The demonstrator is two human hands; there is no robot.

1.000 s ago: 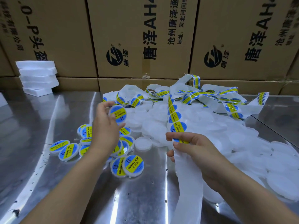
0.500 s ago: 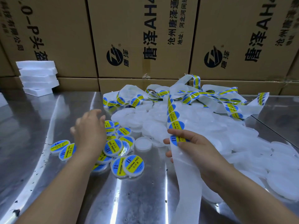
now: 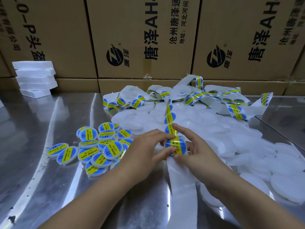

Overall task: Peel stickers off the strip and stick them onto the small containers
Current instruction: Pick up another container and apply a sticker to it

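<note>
so the left hand (image 3: 143,152) is pinching a blue-and-yellow sticker (image 3: 177,145) on the strip (image 3: 181,179) the right hand (image 3: 199,156) grips, over the worktop (image 3: 41,162), labelled containers (image 3: 99,146) heaped just left and blank containers (image 3: 214,129) to the right

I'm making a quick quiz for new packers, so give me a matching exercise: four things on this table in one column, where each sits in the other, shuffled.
1 labelled containers
2 plain white containers
3 white blocks
4 sticker strip

A far left by the cartons
B held by left hand and right hand
C heap right of the hands
D cluster left of the hands

Pairs: 1-D, 2-C, 3-A, 4-B
</note>
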